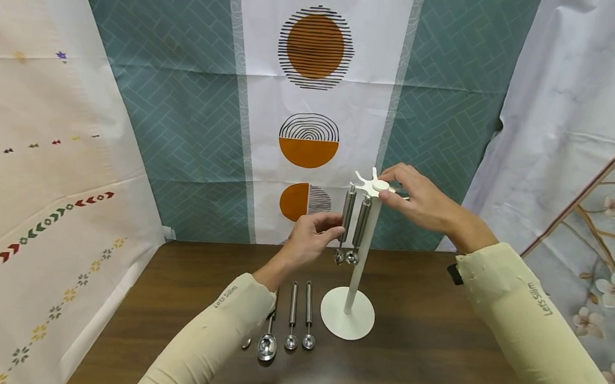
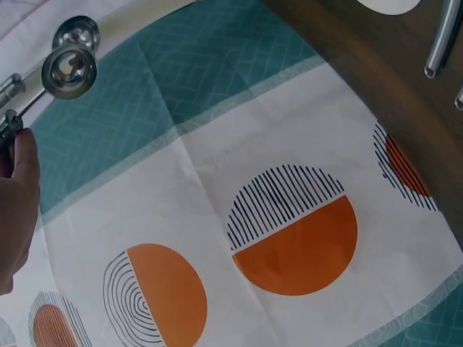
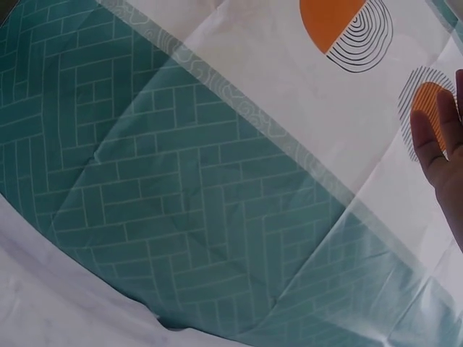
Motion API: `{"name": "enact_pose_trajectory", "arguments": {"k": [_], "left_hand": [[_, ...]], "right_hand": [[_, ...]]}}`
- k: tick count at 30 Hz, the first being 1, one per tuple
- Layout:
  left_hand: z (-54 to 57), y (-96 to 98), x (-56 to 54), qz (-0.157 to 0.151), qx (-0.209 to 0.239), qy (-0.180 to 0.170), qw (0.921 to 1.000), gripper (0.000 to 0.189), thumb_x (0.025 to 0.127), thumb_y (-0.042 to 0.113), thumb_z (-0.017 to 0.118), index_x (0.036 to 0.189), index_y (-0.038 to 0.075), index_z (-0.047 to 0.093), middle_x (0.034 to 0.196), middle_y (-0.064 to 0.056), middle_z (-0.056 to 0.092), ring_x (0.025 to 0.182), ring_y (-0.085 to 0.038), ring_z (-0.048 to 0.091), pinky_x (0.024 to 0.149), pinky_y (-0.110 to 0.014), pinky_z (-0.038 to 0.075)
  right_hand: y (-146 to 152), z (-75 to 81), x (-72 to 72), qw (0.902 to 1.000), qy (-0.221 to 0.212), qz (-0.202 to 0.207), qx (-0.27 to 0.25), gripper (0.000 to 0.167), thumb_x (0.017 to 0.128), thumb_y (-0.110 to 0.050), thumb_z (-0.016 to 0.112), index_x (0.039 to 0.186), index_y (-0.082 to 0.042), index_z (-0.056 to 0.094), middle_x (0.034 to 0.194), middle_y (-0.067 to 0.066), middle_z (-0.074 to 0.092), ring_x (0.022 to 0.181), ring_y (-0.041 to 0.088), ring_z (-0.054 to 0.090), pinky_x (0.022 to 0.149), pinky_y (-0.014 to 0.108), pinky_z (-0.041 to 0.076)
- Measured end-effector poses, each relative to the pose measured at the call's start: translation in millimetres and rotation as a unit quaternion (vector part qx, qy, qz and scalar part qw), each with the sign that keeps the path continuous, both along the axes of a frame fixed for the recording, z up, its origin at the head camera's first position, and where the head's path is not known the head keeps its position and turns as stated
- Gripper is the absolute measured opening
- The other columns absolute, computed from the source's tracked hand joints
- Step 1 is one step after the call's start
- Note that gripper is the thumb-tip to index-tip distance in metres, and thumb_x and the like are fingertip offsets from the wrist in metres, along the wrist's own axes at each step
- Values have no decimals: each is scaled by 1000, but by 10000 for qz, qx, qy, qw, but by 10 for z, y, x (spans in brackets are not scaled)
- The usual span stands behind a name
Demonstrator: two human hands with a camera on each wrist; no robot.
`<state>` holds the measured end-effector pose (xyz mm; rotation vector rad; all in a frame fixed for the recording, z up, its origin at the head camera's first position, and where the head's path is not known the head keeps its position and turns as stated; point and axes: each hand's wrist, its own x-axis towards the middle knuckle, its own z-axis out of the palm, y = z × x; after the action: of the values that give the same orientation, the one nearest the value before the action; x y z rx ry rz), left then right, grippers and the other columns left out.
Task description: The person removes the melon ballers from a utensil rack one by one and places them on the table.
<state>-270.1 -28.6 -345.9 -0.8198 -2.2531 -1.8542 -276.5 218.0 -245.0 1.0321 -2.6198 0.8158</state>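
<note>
While right hand (image 1: pixel 417 199) grips the rack top (image 1: pixel 373 185), left hand (image 1: pixel 312 237) pinching a hanging spoon (image 1: pixel 346 217)

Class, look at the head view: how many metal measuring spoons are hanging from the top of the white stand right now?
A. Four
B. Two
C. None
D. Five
B: two measuring spoons hang side by side from the white stand, the left hand holding one.
</note>
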Motion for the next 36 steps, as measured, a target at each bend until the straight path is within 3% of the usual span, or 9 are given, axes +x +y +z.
{"name": "enact_pose_trajectory", "arguments": {"k": [7, 15, 25, 31, 36], "left_hand": [[17, -143, 11, 299, 53, 50, 9995, 27, 95, 2, 67, 120, -6, 67, 111, -17, 70, 101, -26, 68, 92, -34, 54], [-107, -345, 30, 696, -58, -257, 9972, 30, 94, 3, 68, 122, -6, 66, 113, -17, 70, 102, -27, 67, 91, -36, 55], [-264, -605, 26, 1050, -248, -204, 9940, 27, 93, 5, 70, 118, -6, 69, 108, -17, 72, 98, -28, 67, 90, -40, 55], [-324, -780, 53, 1327, -361, -311, 9900, 28, 92, 5, 71, 119, -5, 70, 107, -16, 73, 99, -27, 68, 90, -41, 54], [-387, -949, 77, 1574, -479, -297, 9859, 27, 92, 7, 72, 117, -4, 71, 107, -16, 73, 97, -26, 68, 86, -35, 55]], "right_hand": [[15, -15, -13, 9999, 27, 66, -98, 37, 106, -36, 49, 118, -2, 56, 128, 15, 53, 123, 34, 45, 103, 59, 35], [14, -41, -21, 9999, 70, 39, -144, 50, 105, -48, 44, 123, -2, 54, 124, 14, 53, 117, 34, 48, 98, 57, 37], [121, -17, 0, 9983, 322, 451, -175, 26, 107, -16, 39, 120, -3, 58, 120, 11, 56, 108, 24, 50, 91, 51, 39], [98, -5, -1, 9986, 394, 359, -18, 20, 104, -18, 50, 117, -5, 58, 122, 11, 56, 116, 29, 51, 96, 54, 38], [74, -7, 9, 9993, 324, 170, 44, 22, 103, -21, 50, 115, -5, 58, 127, 13, 52, 119, 33, 49, 97, 56, 38]]}}
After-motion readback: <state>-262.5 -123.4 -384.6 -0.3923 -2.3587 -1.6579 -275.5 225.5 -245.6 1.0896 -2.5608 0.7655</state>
